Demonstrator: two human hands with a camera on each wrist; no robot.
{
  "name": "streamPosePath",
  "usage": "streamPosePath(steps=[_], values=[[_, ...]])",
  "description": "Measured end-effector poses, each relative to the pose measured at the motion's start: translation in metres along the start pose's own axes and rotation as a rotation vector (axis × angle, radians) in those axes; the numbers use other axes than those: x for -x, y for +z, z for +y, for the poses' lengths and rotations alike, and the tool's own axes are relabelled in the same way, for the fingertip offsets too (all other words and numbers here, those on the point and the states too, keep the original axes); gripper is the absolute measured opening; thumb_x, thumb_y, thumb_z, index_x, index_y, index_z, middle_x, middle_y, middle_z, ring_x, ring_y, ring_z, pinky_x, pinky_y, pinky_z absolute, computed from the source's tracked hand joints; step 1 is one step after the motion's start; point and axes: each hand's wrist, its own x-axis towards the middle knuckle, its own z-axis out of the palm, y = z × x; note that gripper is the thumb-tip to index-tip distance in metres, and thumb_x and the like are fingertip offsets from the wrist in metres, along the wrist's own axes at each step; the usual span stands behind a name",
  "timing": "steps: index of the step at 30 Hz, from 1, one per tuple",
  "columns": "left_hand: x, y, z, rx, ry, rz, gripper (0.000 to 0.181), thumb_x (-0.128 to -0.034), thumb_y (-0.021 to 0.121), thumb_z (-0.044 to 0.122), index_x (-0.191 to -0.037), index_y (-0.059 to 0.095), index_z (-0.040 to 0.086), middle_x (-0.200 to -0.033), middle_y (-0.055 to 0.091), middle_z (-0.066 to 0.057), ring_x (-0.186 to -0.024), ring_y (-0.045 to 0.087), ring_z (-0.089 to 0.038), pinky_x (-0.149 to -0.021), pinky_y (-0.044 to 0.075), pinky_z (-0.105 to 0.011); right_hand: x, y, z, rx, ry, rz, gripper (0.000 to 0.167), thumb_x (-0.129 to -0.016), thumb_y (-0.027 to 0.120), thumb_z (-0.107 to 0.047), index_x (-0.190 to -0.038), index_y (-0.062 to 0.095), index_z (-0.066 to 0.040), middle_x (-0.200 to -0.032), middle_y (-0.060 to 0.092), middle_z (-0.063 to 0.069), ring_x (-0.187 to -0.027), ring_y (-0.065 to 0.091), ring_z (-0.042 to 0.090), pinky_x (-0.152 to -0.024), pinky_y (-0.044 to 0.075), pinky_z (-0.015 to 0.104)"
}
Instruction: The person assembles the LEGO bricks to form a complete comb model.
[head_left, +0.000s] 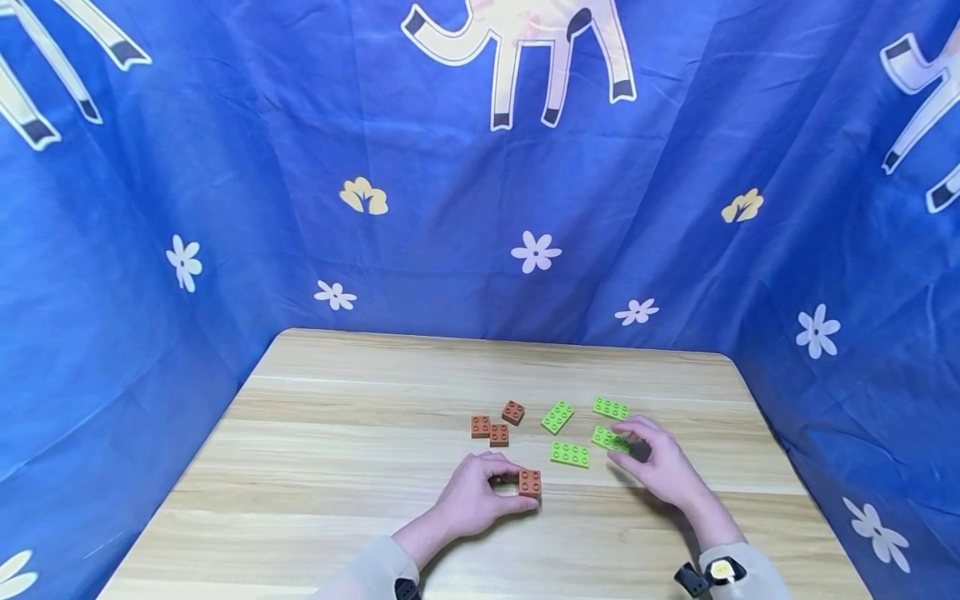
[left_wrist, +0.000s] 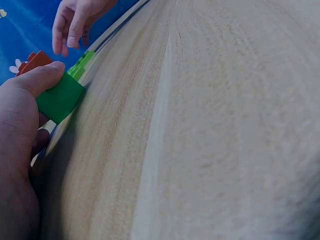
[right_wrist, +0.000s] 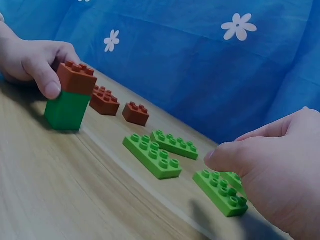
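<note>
L hand (head_left: 474, 497) pinches sides of a reddish-brown square four-stud plastic brick (right_wrist: 76, 80) atop a dark-green plastic block (right_wrist: 65, 111), upright on the wood-grain worktop (head_left: 337, 467), prob. so top studs are free; R hand (head_left: 666, 468), fingers apart, is at a flat light-green eight-stud plastic plate (head_left: 604, 437), contact can't tell; other light-green plates (head_left: 570, 454) & brown bricks (head_left: 481, 427) lie studs-up nearby, prob. for steadiness

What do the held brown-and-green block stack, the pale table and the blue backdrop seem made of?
Brown-and-green, box-shaped plastic block stack: likely moulded plastic, smooth satin; even colour, crisp round studs.
Pale, round-cornered wood-look table: wood or printed laminate, fairly matte; streaked grain leaves it open.
Blue, flower-printed cloth backdrop: probably thin fabric, slight sheen; creases and folds.
</note>
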Motion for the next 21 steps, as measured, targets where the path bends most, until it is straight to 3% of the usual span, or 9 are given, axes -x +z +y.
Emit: streamPosePath(steps=[6, 12, 15, 21], values=[[0.001, 0.0, 0.001, 0.001, -0.001, 0.006, 0.043, -0.078, 0.093, 0.049, -0.11, 0.083, 0.022, -0.102, 0.071, 0.022, -0.1, 0.064, -0.005, -0.098, 0.048, -0.038, 0.003, 0.003, 0.009, 0.03, 0.033, 0.017, 0.043, -0.087, 0.089, -0.01, -0.126, 0.072, -0.001, -0.121, 0.071, 0.005, -0.104, 0.069, 0.026, -0.097, 0.054, 0.042], [0.002, 0.001, 0.001, -0.007, 0.008, 0.007, 0.044, -0.0783, 0.092, 0.052, -0.11, 0.083, 0.023, -0.101, 0.071, 0.022, -0.1, 0.064, -0.004, -0.096, 0.047, -0.036, 0.005, 0.006, 0.014, 0.088, 0.087, 0.042, 0.049, -0.088, 0.09, -0.023, -0.128, 0.071, -0.002, -0.123, 0.071, 0.008, -0.113, 0.066, 0.029, -0.102, 0.042, 0.054], [0.001, 0.001, 0.0, -0.007, 0.004, 0.003, 0.046, -0.0781, 0.092, 0.053, -0.11, 0.083, 0.022, -0.101, 0.071, 0.022, -0.099, 0.064, -0.004, -0.096, 0.048, -0.036, 0.006, 0.008, 0.016, 0.116, 0.112, 0.05, 0.052, -0.087, 0.09, -0.026, -0.129, 0.071, -0.003, -0.125, 0.071, 0.009, -0.116, 0.064, 0.032, -0.099, 0.033, 0.054], [0.0, 0.001, -0.003, -0.006, -0.005, -0.002, 0.048, -0.0774, 0.092, 0.054, -0.112, 0.083, 0.021, -0.102, 0.071, 0.022, -0.1, 0.064, -0.005, -0.097, 0.05, -0.036, 0.006, 0.012, 0.021, 0.19, 0.143, 0.027, 0.055, -0.089, 0.088, -0.034, -0.132, 0.071, -0.005, -0.123, 0.07, 0.006, -0.112, 0.063, 0.027, -0.09, 0.027, 0.048]])
